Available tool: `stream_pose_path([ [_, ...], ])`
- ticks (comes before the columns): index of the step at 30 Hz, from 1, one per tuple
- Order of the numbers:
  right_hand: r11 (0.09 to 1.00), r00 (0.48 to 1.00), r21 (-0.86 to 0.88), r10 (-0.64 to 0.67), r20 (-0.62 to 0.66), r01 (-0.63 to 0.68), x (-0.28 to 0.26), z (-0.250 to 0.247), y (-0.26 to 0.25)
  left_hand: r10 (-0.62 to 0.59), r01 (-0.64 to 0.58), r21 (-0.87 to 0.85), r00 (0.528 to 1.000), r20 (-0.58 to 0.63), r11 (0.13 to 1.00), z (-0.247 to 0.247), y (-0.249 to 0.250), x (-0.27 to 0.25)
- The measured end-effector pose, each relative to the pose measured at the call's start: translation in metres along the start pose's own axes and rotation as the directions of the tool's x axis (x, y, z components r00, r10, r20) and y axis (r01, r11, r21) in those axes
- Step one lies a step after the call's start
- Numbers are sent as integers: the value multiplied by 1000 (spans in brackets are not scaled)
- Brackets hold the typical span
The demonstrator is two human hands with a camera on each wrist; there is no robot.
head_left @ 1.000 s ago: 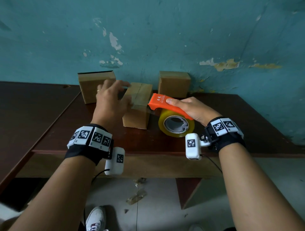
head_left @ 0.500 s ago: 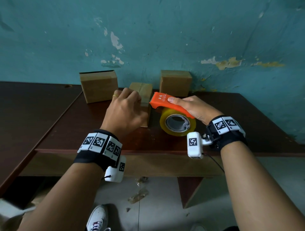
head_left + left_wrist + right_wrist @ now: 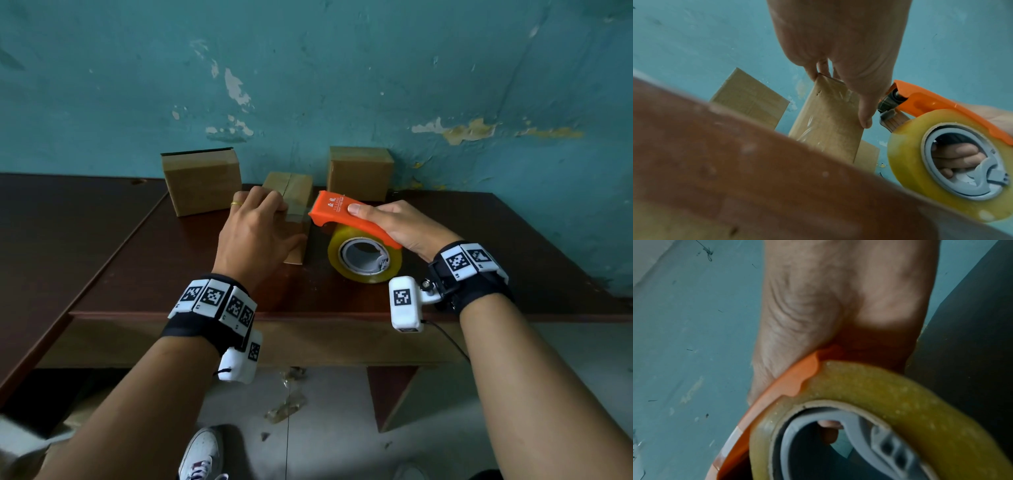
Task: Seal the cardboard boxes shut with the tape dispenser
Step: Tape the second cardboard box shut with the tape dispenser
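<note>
Middle box (image 3: 291, 192) stands on the desk (image 3: 137, 274) near the front of centre, between two more boxes set farther back against the wall: left box (image 3: 202, 180) and right box (image 3: 359, 171). Left hand (image 3: 255, 233) is clamped on the middle box, fingers curled over its top edge and thumb pressed down its near face; the left wrist view shows wrinkled clear tape already lying on that face. Right hand (image 3: 400, 226) is wrapped round the tape dispenser (image 3: 346, 219), thumb laid flat along the orange top, fingers hooked through the core of the yellowish roll (image 3: 364, 257). Dispenser sits just right of the box, cutter end pointing left at the box's upper right edge, close to it; contact cannot be confirmed. Top seam of the box runs near-to-far, while the dispenser's long axis lies left-to-right, so it is crossways to the seam. Judgement: tape is being cut or finished at the box edge; any run along the seam would need the right hand, the nearer one, to turn the dispenser first. Left and right boxes not being handled.
</note>
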State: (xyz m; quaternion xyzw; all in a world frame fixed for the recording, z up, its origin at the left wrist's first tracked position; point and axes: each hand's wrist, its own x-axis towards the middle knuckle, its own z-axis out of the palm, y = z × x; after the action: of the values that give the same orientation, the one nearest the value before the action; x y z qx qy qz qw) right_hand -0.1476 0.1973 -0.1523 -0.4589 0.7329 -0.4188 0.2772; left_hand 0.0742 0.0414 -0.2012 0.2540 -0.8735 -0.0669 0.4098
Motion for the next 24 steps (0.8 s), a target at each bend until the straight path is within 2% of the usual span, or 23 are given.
stream_pose_path([
  [15, 1000, 1000, -25, 1, 12, 0, -12, -26, 7, -23, 23, -11, 1000, -11, 1000, 0, 1, 3],
  [21, 998, 1000, -70, 10, 14, -9, -13, -28, 4, -40, 40, -19, 999, -8, 999, 0, 1, 2],
  [24, 989, 1000, -145, 28, 7, -26, -9, -26, 1, -40, 40, -20, 999, -8, 999, 0, 0, 2],
])
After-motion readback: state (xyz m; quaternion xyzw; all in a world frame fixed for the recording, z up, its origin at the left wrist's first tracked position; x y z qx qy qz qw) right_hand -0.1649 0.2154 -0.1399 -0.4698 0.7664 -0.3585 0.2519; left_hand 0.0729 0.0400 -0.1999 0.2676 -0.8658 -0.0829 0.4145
